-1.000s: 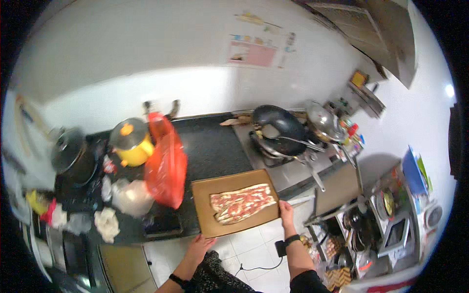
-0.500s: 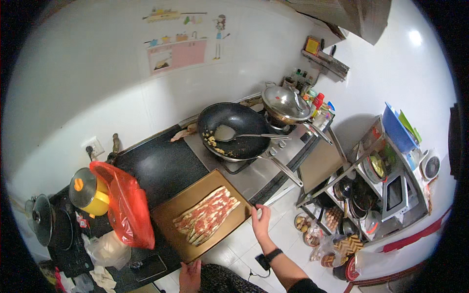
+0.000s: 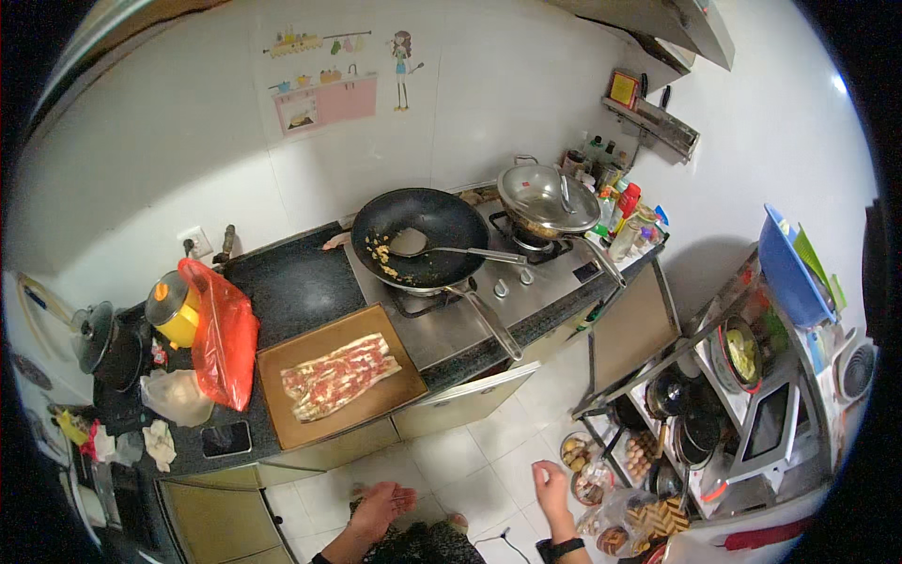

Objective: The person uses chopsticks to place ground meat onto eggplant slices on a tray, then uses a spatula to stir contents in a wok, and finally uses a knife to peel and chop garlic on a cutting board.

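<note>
Brown tray [image 3: 366,399] bearing red-and-white slab [image 3: 338,374] rests on counter [image 3: 291,282]. Left hand [image 3: 381,509]: fingers extended, grip unloaded. Right hand [image 3: 552,491]: fingers curled, grip indeterminate.

smooth tray [image 3: 291,432], glossy plastic bag [image 3: 225,343]

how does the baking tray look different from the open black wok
Shape: the baking tray is flat and rectangular; the wok is round and deep.
Colour: the tray is golden brown, the wok black inside.
Contents: the tray bears a red-and-cream slab of food; the wok holds a spatula and yellowish scraps.
Place: the tray lies on the dark countertop, the wok on the stove.
Both are uncovered.
</note>
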`<state>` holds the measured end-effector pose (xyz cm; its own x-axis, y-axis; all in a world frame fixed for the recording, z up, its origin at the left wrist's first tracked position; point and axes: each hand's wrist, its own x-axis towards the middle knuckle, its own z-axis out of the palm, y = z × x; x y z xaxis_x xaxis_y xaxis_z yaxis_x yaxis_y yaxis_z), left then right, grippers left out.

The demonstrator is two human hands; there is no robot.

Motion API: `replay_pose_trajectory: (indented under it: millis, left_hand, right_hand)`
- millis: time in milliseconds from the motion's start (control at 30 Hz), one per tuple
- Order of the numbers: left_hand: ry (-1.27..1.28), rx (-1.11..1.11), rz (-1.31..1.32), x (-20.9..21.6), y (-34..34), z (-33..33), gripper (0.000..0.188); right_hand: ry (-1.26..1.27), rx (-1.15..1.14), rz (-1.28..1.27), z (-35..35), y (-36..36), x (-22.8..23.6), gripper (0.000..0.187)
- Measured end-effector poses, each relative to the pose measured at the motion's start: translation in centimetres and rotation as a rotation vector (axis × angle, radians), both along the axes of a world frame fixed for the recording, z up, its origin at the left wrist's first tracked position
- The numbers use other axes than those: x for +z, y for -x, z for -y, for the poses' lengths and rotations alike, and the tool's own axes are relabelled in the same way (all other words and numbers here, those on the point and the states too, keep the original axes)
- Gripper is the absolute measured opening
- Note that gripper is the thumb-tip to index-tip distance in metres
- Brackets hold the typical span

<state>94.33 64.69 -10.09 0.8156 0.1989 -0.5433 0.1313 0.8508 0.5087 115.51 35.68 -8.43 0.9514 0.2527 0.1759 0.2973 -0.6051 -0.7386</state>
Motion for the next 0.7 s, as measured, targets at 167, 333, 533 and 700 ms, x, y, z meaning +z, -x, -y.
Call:
replay_pose_trajectory:
  millis: [167, 333, 533, 700]
  left_hand:
    - [-0.083, -0.068, 0.015, 4.0, -1.3, 1.6, 0.028]
    - [-0.131, -0.085, 0.085, 4.0, -2.4, -1.6, 0.03]
    - [-0.128, -0.173, 0.106, 4.3, -7.5, -4.2, 0.038]
    - [-0.168, -0.174, 0.076, 7.7, -13.4, -2.6, 0.049]
  right_hand:
    - [-0.082, -0.037, -0.098, 2.4, -6.6, 3.2, 0.015]
    - [-0.267, 0.07, -0.053, -4.0, -12.9, 10.7, 0.021]
    - [0.003, 0.372, 0.399, -12.2, -19.8, 19.8, 0.031]
    - [0.231, 0.472, 0.588, -19.0, -29.2, 21.4, 0.045]
